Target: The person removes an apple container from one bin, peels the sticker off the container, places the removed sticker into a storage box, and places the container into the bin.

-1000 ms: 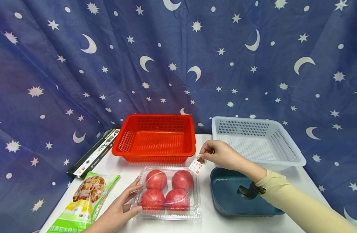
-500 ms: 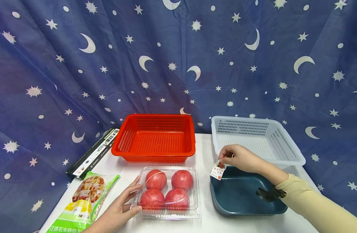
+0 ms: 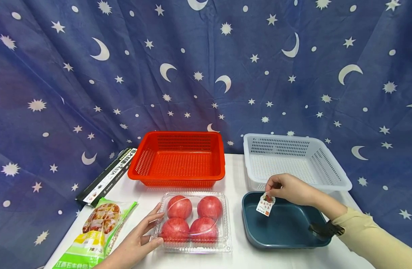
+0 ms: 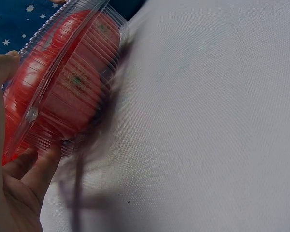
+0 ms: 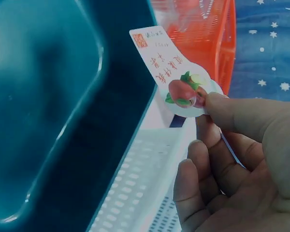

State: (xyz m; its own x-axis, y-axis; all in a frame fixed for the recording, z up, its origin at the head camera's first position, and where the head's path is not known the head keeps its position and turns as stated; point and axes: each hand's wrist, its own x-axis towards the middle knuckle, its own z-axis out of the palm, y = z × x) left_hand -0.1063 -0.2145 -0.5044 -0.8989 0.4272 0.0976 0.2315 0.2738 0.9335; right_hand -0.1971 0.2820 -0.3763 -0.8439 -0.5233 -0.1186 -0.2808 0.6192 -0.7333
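Note:
Between thumb and index finger, my right hand pinches a small white fruit label over the dark teal basin. The right wrist view shows red fruit and green leaves printed on the label, along with red characters. My left hand has its fingers spread and touching the left side of a clear plastic clamshell box. Red apples sit inside under its closed lid. In the left wrist view, thumb and fingertips of the left hand lie along the wall of the box.
Behind the clamshell stands a red plastic basket, with a white basket to its right. A black and white pasta box and a green-and-yellow food bag lie at the left. A blue curtain hangs behind.
My right hand has carried the label rightward, from the gap between clamshell and basin to above the basin. The left hand and clamshell stay in place.

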